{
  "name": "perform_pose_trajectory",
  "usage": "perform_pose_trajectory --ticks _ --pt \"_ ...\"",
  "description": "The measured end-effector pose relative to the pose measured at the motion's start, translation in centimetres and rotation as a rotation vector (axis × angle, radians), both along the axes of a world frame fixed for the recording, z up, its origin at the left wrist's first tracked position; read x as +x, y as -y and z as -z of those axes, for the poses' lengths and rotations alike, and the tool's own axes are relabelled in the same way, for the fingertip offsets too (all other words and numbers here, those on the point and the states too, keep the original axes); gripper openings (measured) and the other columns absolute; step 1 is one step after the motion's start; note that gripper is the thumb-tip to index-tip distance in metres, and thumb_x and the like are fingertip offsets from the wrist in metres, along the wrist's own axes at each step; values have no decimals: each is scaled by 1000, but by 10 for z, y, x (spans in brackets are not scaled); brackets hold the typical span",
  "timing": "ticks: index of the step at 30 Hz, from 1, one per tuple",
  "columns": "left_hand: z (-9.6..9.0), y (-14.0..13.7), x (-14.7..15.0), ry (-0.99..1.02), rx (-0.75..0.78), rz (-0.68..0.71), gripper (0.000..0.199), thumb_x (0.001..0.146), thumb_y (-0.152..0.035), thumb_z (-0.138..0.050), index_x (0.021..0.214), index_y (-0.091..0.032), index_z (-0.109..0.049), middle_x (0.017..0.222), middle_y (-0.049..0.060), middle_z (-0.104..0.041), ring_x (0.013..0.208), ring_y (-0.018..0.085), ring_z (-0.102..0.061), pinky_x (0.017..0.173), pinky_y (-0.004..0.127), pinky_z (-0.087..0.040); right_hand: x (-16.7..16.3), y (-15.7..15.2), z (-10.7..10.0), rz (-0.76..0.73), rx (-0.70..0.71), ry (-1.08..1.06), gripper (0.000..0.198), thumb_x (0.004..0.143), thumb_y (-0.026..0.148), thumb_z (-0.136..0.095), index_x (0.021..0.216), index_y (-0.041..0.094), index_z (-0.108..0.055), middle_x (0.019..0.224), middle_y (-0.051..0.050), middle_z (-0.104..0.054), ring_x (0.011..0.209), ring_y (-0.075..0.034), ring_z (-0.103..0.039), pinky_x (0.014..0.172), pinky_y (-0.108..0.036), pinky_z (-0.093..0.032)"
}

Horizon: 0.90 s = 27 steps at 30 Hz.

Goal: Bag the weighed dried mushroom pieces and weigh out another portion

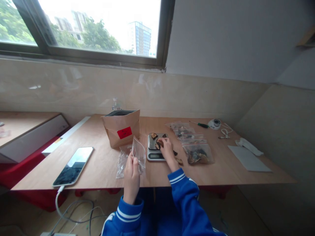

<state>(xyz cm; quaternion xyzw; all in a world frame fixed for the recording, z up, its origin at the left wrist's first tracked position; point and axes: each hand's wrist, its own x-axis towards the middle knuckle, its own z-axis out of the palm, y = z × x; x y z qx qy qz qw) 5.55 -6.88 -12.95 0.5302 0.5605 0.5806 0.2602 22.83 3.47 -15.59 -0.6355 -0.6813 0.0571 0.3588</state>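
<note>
My left hand (131, 175) has its grip closed on an empty clear zip bag (139, 153), held upright above the counter (103, 164). My right hand (167, 149) pinches a dried brown piece (158, 144) over the kitchen scale (155, 147). Beyond stand filled bags (194, 144) and a kraft paper bag (121, 129).

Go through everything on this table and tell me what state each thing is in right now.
Left hand: holds clear zip bag upright.
Right hand: on dark pieces atop scale.
Paper bag: standing, open top.
Filled zip bags: lying flat in a row.
Phone: lying flat, cable plugged in.
</note>
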Motion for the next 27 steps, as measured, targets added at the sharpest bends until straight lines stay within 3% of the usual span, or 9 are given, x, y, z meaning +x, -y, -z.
perform_pose_trajectory --ticks 5,12,16,19,22,24,27 --pt "-1 1 1 20 -26 1 30 93 -40 -36 101 -21 -57 99 7 -63 110 23 -54 97 39 -41 2 -5 4 -57 52 -135 19 84 14 -52 95 17 -67 100 -11 -62 98 -23 -57 89 -37 -45" --pt "-2 2 2 65 -107 19 39 93 -41 -33 123 -22 -49 128 8 -55 123 22 -46 107 40 -32 8 -11 2 -15 72 -438 21 80 22 -54 94 14 -68 94 -11 -70 81 -22 -63 78 -36 -50" --pt "-2 2 5 64 -101 13 41 93 -41 -34 124 -20 -50 122 9 -57 120 23 -48 105 40 -33 5 -9 -20 -6 59 -604 22 77 27 -58 93 14 -69 92 -10 -72 80 -21 -65 77 -35 -51" --pt "-4 3 7 40 -115 11 42 92 -43 -33 122 -19 -51 104 7 -62 104 23 -55 97 39 -39 -8 8 -49 -138 62 -724 26 78 33 -61 97 15 -67 94 -9 -71 80 -18 -64 74 -31 -52" --pt "-6 3 9 11 -132 25 44 93 -44 -31 122 -18 -50 93 6 -62 93 22 -58 89 38 -44 -23 33 -78 -380 -3 -654 26 83 34 -59 103 20 -66 97 -5 -70 80 -15 -63 74 -27 -50" --pt "-5 3 9 6 -103 28 43 93 -44 -31 122 -18 -49 100 8 -62 97 22 -58 89 38 -44 -27 45 -87 -526 -48 -531 26 85 33 -57 108 24 -65 103 -2 -68 83 -14 -62 77 -27 -49" --pt "-1 2 9 19 -62 5 42 93 -44 -32 120 -18 -51 112 10 -61 106 23 -56 93 38 -42 -22 47 -77 -484 -18 -427 29 89 30 -50 115 25 -62 111 -4 -64 90 -16 -60 83 -30 -48"
